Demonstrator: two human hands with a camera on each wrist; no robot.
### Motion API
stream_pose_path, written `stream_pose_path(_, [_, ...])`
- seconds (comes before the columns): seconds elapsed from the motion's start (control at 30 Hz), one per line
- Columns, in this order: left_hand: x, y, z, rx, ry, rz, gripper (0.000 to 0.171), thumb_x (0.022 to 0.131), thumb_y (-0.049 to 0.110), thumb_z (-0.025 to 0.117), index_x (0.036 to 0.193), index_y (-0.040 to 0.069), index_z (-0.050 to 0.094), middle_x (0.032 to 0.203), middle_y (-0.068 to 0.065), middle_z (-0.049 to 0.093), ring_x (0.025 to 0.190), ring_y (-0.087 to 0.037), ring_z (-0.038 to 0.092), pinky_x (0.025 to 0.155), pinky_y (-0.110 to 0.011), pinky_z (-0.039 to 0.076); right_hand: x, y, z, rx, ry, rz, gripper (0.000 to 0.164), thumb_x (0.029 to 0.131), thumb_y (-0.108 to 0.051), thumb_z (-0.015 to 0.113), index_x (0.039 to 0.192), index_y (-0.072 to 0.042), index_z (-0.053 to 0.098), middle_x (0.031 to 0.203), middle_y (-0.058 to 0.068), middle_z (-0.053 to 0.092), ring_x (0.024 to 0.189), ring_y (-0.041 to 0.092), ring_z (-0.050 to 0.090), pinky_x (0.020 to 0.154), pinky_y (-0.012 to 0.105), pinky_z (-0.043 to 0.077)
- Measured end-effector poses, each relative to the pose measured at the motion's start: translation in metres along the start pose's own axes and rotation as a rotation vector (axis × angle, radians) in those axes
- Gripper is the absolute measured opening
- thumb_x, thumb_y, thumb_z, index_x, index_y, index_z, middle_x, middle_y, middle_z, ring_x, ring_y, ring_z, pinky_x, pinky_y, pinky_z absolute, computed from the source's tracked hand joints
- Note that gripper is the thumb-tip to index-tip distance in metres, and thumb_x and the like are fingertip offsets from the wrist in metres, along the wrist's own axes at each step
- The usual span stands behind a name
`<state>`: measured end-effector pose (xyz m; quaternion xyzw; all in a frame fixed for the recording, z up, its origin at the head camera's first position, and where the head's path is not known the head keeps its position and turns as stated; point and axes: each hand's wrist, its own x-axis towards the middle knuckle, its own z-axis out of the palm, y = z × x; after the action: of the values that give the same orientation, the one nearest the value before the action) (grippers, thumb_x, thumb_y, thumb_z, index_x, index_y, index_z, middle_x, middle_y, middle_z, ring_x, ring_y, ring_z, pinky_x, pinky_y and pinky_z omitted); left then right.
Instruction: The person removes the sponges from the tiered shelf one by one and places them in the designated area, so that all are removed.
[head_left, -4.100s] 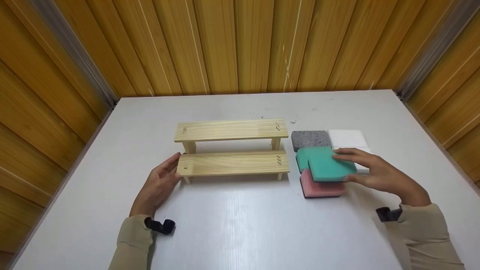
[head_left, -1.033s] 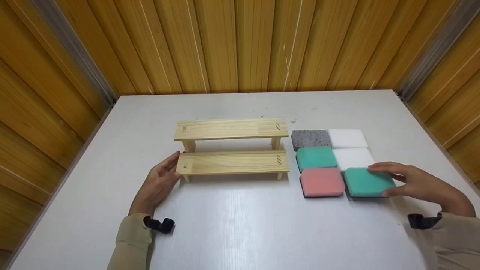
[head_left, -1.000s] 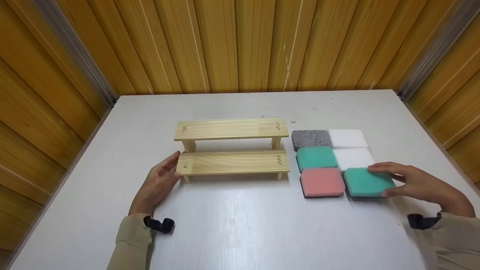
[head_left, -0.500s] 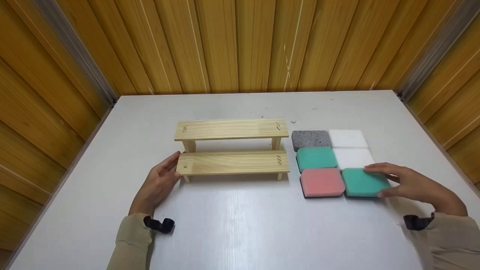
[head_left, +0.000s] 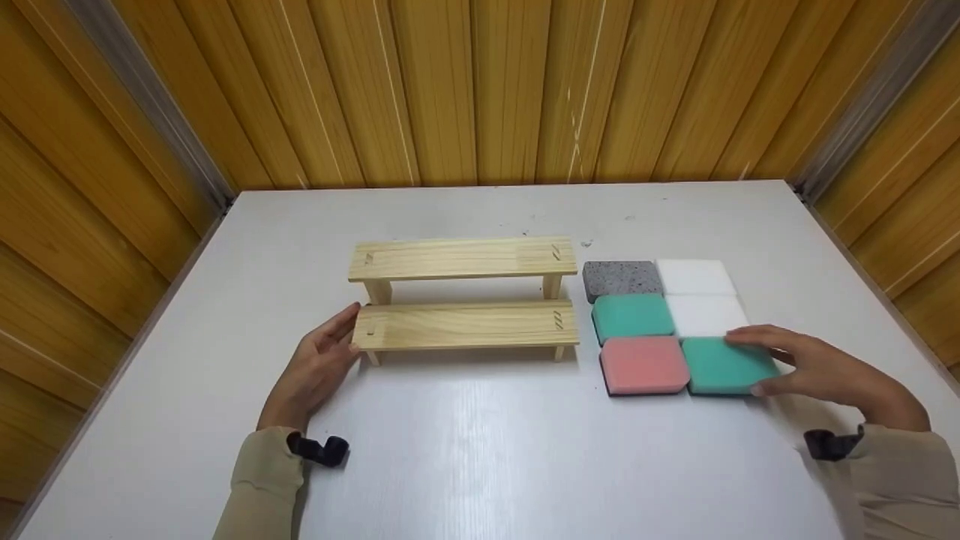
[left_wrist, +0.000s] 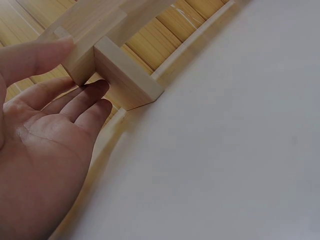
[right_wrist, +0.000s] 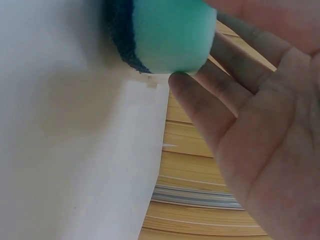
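My right hand [head_left: 829, 375] grips a green sponge [head_left: 727, 365] at its right side, fingers at the far edge and thumb at the near corner. A dark scouring layer [right_wrist: 122, 35] shows on that sponge in the right wrist view. Its left side sits right up against a pink sponge [head_left: 645, 364]. My left hand [head_left: 315, 371] holds the left end of the lower step of a two-step wooden stand [head_left: 465, 326], thumb at the front corner and fingers at the back. In the left wrist view, the fingertips [left_wrist: 102, 87] are close by a stand leg [left_wrist: 127, 75].
Behind the pink sponge lies another green sponge [head_left: 634, 315], with a grey speckled block [head_left: 622, 279] beyond it. Two white sponges [head_left: 694, 277] make up the rest of the right column. All lie on a white table [head_left: 480, 450] backed by yellow wood-look panels [head_left: 502, 90].
The green sponge in my right hand was raised over the other green and pink sponges. It has moved right, come down, then slid left against the pink one. My left hand stays put.
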<state>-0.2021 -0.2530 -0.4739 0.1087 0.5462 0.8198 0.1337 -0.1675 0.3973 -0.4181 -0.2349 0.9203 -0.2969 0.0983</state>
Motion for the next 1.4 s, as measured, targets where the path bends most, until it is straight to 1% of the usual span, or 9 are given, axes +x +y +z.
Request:
stream_pose_path(0.2, [0.001, -0.001, -0.001, 0.005, -0.001, -0.005, 0.072, 0.094, -0.010, 0.046, 0.152, -0.003, 0.005, 0.161, -0.017, 0.005, 0.150, -0.029, 0.007, 0.112, -0.022, 0.035, -0.001, 0.001, 0.000, -0.010, -0.017, 0.022, 0.064, 0.079, -0.020, 0.077, 0.138, -0.012, 0.051, 0.133, -0.031, 0.039, 0.114, -0.032, 0.019, 0.092, 0.000, 0.033])
stream_pose_path(0.47, [0.000, 0.000, -0.001, 0.042, 0.007, -0.011, 0.075, 0.093, -0.008, 0.051, 0.152, -0.003, 0.005, 0.162, -0.016, 0.001, 0.150, -0.029, 0.005, 0.112, -0.020, 0.035, 0.001, 0.001, 0.002, 0.054, -0.005, -0.055, 0.063, 0.079, -0.012, 0.076, 0.137, -0.010, 0.051, 0.133, -0.036, 0.037, 0.118, -0.030, 0.023, 0.092, -0.003, 0.028])
stream_pose_path(0.7, [0.000, -0.001, -0.003, 0.026, -0.007, -0.004, 0.074, 0.093, -0.010, 0.048, 0.152, -0.004, 0.003, 0.161, -0.017, 0.001, 0.150, -0.029, 0.004, 0.113, -0.021, 0.034, 0.001, -0.002, 0.001, 0.011, 0.007, -0.029, 0.063, 0.080, -0.016, 0.076, 0.138, -0.016, 0.052, 0.136, -0.025, 0.044, 0.117, -0.030, 0.023, 0.091, -0.001, 0.030])
stream_pose_path(0.93, [0.001, 0.001, -0.002, -0.015, 0.033, -0.034, 0.072, 0.093, -0.007, 0.050, 0.153, -0.002, 0.008, 0.161, -0.015, 0.007, 0.149, -0.026, 0.012, 0.113, -0.023, 0.035, 0.002, -0.003, 0.001, -0.010, 0.009, 0.043, 0.060, 0.083, -0.020, 0.075, 0.138, -0.020, 0.052, 0.137, -0.015, 0.048, 0.114, -0.031, 0.022, 0.091, 0.000, 0.031])
stream_pose_path(1.1, [0.002, 0.002, -0.002, -0.038, 0.059, -0.013, 0.059, 0.100, 0.002, 0.039, 0.152, -0.002, 0.012, 0.161, -0.014, 0.010, 0.147, -0.025, 0.021, 0.112, -0.022, 0.037, 0.005, -0.011, 0.002, -0.025, 0.043, 0.101, 0.052, 0.088, -0.024, 0.070, 0.136, -0.014, 0.053, 0.135, -0.009, 0.051, 0.111, -0.031, 0.023, 0.091, 0.000, 0.033])
stream_pose_path(1.23, [0.003, 0.003, -0.004, -0.046, 0.059, 0.029, 0.052, 0.106, 0.016, 0.028, 0.152, -0.003, 0.012, 0.162, -0.015, 0.006, 0.147, -0.028, 0.021, 0.112, -0.022, 0.038, 0.009, -0.017, 0.002, -0.014, 0.087, 0.120, 0.050, 0.092, -0.026, 0.065, 0.136, -0.008, 0.053, 0.136, -0.005, 0.050, 0.110, -0.032, 0.025, 0.090, -0.005, 0.030])
stream_pose_path(1.3, [0.004, 0.004, -0.004, -0.067, 0.078, 0.041, 0.054, 0.107, 0.024, 0.026, 0.152, -0.001, 0.013, 0.162, -0.015, 0.005, 0.147, -0.029, 0.020, 0.113, -0.024, 0.037, 0.011, -0.019, 0.001, -0.005, 0.099, 0.133, 0.049, 0.094, -0.027, 0.062, 0.138, -0.008, 0.051, 0.139, 0.004, 0.050, 0.115, -0.025, 0.031, 0.090, -0.006, 0.029])
stream_pose_path(1.37, [0.005, 0.006, -0.005, -0.099, 0.123, 0.051, 0.056, 0.106, 0.032, 0.027, 0.153, 0.002, 0.015, 0.161, -0.014, 0.005, 0.147, -0.030, 0.019, 0.117, -0.028, 0.034, 0.014, -0.021, -0.002, 0.002, 0.105, 0.161, 0.050, 0.096, -0.029, 0.059, 0.140, -0.008, 0.048, 0.143, 0.016, 0.047, 0.127, -0.005, 0.041, 0.089, -0.007, 0.029])
stream_pose_path(1.4, [0.005, 0.008, -0.005, -0.124, 0.151, 0.057, 0.058, 0.106, 0.035, 0.029, 0.153, 0.004, 0.016, 0.161, -0.014, 0.007, 0.147, -0.030, 0.019, 0.119, -0.031, 0.031, 0.015, -0.022, -0.003, 0.011, 0.104, 0.178, 0.052, 0.097, -0.030, 0.057, 0.142, -0.008, 0.045, 0.145, 0.022, 0.044, 0.132, 0.009, 0.043, 0.096, 0.000, 0.034])
